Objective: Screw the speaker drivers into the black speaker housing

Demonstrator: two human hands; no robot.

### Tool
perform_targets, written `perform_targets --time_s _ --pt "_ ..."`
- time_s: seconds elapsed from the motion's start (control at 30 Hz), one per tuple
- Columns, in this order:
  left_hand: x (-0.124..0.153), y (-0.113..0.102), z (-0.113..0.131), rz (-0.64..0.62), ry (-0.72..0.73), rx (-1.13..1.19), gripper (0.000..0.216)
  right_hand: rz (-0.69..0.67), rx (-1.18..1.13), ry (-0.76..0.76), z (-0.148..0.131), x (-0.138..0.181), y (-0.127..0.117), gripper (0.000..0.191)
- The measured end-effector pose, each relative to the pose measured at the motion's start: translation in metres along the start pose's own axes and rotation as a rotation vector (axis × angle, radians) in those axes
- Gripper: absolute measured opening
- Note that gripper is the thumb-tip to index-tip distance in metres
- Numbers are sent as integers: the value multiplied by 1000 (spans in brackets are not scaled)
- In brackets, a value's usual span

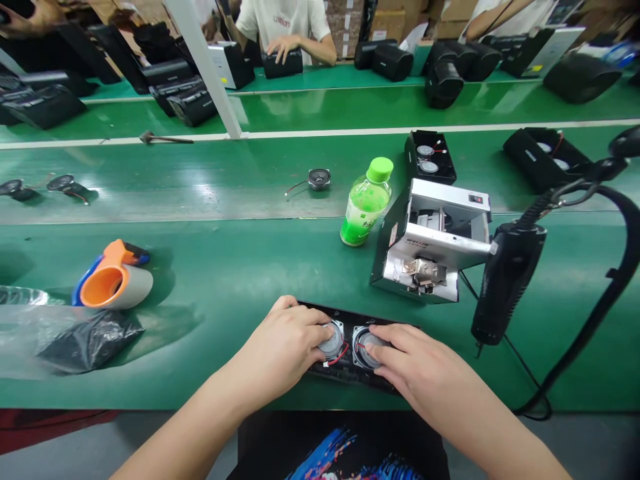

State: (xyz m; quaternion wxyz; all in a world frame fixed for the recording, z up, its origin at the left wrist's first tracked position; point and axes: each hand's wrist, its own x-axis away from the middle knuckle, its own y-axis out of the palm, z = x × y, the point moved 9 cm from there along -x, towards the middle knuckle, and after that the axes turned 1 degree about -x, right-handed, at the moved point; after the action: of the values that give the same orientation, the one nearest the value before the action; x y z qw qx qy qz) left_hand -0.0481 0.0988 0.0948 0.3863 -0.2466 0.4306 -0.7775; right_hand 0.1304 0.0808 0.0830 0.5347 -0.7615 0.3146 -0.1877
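A black speaker housing (350,380) lies on the green bench near its front edge, with two round silver speaker drivers set in it side by side. My left hand (285,343) rests on the left driver (333,340), fingers curled over its rim. My right hand (415,367) lies on the right driver (367,347), fingers pressed flat against it. A thin red wire (336,360) shows between the two drivers.
A white metal machine (433,243) stands just behind, with a green bottle (365,203) to its left. A black powered tool (507,280) hangs on a cable at right. An orange tape dispenser (113,277) and plastic bags (60,333) lie left. A person works across the belt.
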Motion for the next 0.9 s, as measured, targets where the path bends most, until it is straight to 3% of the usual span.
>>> perform_targets --time_s 0.2,0.33,0.4,0.47,0.53,0.6,0.7,0.8,0.9 --pt "2 -4 0 27 31 -11 25 -5 25 -1 1 -2 -7 31" --pt "15 -12 1 120 71 45 39 47 -18 15 6 17 -30 40" --pt "25 -20 0 247 67 70 38 261 -67 84 19 34 -55 33" --pt "33 -26 0 377 30 54 39 602 -50 217 39 59 -82 28" --pt "32 -24 6 425 -11 -12 39 883 35 367 57 84 -95 36" --pt "20 -15 19 363 -13 -88 32 967 83 495 77 90 -93 57" --pt "-8 3 41 199 35 -143 31 852 -8 679 116 81 -81 85" --pt "-34 19 54 48 87 -156 47 748 -207 766 147 75 -74 75" --pt "-50 27 52 -37 82 -143 54 763 -440 715 156 79 -77 56"
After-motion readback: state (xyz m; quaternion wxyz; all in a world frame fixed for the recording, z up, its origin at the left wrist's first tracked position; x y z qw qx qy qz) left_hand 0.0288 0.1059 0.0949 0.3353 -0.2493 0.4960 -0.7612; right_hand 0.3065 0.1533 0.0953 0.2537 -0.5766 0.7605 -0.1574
